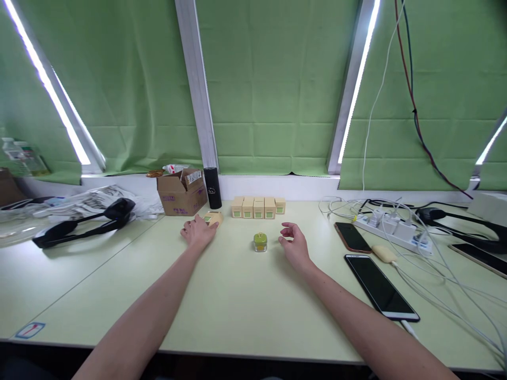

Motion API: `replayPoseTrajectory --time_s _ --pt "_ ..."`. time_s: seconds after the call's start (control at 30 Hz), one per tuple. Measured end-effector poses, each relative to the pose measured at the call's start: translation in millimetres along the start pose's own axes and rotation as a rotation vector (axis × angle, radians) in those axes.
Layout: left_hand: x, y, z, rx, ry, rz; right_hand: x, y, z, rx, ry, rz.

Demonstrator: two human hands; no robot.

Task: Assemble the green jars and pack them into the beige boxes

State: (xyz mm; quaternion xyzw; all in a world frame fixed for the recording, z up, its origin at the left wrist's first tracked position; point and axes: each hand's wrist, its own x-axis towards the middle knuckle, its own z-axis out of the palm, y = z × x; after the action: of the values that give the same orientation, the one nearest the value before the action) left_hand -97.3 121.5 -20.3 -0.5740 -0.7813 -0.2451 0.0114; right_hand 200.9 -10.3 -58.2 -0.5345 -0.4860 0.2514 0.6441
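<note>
A small glass jar (260, 243) with a green lid stands upright in the middle of the table, between my two hands. To the left of it, my left hand (198, 232) rests with its fingers apart at the near edge of a flat tan carton piece (215, 218), partly covering it. My right hand (295, 245) hovers to the right of the jar, fingers loosely curved and apart, with nothing in it. Behind the jar, several small tan boxes (259, 208) with green squares on their fronts stand in a row.
A brown cardboard box (182, 194) and a black cylinder (213, 188) stand at the back left. Black headgear (87, 222) lies farther left. On the right are phones (380, 285), a power strip (392, 232), a beige charger piece (383, 254) and tangled white cables.
</note>
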Motion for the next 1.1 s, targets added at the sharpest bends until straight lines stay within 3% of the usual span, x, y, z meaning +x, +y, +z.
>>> replayPoseTrajectory --time_s 0.1,0.23,0.33,0.47,0.57,0.7,0.83,1.0,1.1 --pt "1 -2 1.8 0.041 -0.051 0.049 -1 -1 0 -0.011 -0.016 0.004" --pt "-10 5 -4.3 0.037 -0.002 0.146 -3 -5 0 -0.028 -0.027 -0.001" --pt "-26 18 -11.9 -0.021 0.190 0.308 -6 -11 0 -0.045 -0.021 -0.043" --pt "-60 44 -23.9 -0.181 0.437 0.644 -11 -22 0 -0.058 -0.049 -0.117" --pt "-92 62 -33.8 -0.257 0.540 0.908 -16 -30 1 -0.058 -0.090 -0.152" --pt "-127 76 -40.4 -0.281 0.614 1.106 -22 -39 5 -0.019 -0.164 -0.195" --pt "-141 79 -37.1 -0.303 0.561 1.158 -24 -41 6 0.062 -0.194 -0.193" --pt "-142 75 -33.7 -0.468 0.353 1.182 -17 -40 -1 0.175 -0.193 -0.194" --pt "-138 75 -31.4 -0.655 0.182 1.087 -14 -42 -5 0.209 -0.196 -0.181"
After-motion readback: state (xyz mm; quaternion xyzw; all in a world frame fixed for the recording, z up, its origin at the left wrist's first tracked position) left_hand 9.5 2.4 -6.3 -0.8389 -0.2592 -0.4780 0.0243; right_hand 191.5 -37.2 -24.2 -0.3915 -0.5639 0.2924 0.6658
